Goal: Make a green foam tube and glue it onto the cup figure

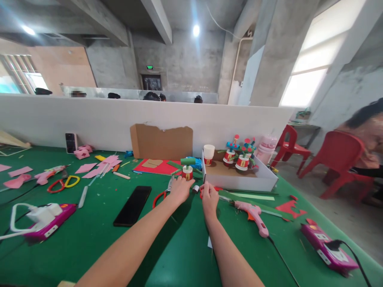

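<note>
My left hand (180, 190) is closed at the base of a small red and white paper cup figure (187, 172) with a green top and striped coiled arms. My right hand (210, 195) is closed beside the near left corner of a white box (239, 183); what its fingers hold, if anything, is too small to name. Between the hands lies a small dark and white roll (195, 189). Red-handled scissors (159, 198) rest partly behind my left wrist. Inside the box stand a white-topped cup (208, 154) and finished-looking cup figures (242, 162).
A black phone (132, 206) lies left of my forearms. On the right are a pink glue gun (253, 215) and a purple power strip (329, 249). Pink paper pieces (104, 165), yellow-red scissors (63, 184) and another power strip (52, 223) are left. A person (366, 135) sits far right.
</note>
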`<action>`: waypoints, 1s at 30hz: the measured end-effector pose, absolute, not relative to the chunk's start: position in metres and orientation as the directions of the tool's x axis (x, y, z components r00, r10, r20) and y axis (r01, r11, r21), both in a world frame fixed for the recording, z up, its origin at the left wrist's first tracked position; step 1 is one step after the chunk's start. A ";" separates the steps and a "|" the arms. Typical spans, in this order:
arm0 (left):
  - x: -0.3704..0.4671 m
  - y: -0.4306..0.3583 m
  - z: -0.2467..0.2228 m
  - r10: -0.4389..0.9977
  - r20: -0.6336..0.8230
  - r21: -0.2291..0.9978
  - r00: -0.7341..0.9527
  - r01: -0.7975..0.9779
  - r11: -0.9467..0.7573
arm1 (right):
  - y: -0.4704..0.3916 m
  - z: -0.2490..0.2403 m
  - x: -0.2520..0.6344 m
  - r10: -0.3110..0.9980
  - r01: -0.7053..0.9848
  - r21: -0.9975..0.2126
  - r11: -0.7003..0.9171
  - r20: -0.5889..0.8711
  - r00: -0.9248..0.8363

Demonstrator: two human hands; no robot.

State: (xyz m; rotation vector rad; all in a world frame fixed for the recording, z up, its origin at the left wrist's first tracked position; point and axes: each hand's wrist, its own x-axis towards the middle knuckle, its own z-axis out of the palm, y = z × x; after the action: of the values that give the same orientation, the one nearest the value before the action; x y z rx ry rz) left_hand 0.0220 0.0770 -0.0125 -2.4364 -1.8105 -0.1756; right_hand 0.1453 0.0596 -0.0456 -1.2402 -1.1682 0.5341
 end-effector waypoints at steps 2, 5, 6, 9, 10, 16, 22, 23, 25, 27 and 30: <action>0.025 0.084 -0.011 0.950 0.130 -0.040 0.284 0.959 -0.282 | 0.061 -0.048 0.146 0.838 0.264 -0.912 0.313 0.396 0.375; 0.025 0.091 -0.012 0.956 0.123 -0.057 0.265 0.964 -0.260 | 0.062 -0.051 0.146 0.836 0.265 -0.911 0.316 0.399 0.376; 0.024 0.093 -0.013 0.958 0.126 -0.059 0.258 0.966 -0.252 | 0.062 -0.051 0.146 0.839 0.263 -0.913 0.312 0.395 0.374; 0.019 0.093 -0.016 0.957 0.139 -0.063 0.253 0.967 -0.247 | 0.063 -0.052 0.146 0.845 0.257 -0.916 0.309 0.388 0.369; 0.017 0.093 -0.015 0.955 0.145 -0.063 0.260 0.965 -0.254 | 0.063 -0.052 0.146 0.844 0.254 -0.916 0.311 0.390 0.369; -0.004 0.098 0.020 0.887 0.364 -0.028 0.285 0.955 -0.296 | 0.063 -0.051 0.144 0.848 0.242 -0.921 0.304 0.378 0.372; -0.027 0.125 0.057 0.820 0.540 0.144 0.190 0.939 -0.313 | 0.063 -0.052 0.143 0.850 0.237 -0.925 0.298 0.370 0.375; -0.028 0.127 0.057 0.817 0.534 0.140 0.217 0.930 -0.339 | 0.063 -0.052 0.143 0.851 0.239 -0.924 0.298 0.371 0.371; -0.028 0.130 0.052 0.814 0.495 0.089 0.303 0.915 -0.394 | 0.063 -0.053 0.143 0.854 0.239 -0.925 0.296 0.369 0.367; -0.027 0.131 0.043 0.818 0.434 0.021 0.377 0.904 -0.428 | 0.063 -0.053 0.142 0.856 0.225 -0.928 0.298 0.364 0.368; -0.028 0.133 0.028 0.844 0.356 -0.030 0.401 0.907 -0.419 | 0.063 -0.053 0.141 0.863 0.191 -0.934 0.303 0.354 0.360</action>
State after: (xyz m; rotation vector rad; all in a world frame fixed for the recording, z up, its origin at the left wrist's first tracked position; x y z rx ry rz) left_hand -0.0279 0.1331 0.0277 -2.4390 -1.5508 -0.4245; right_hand 0.1407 0.0627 -0.0530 -1.2058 -1.1420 0.6063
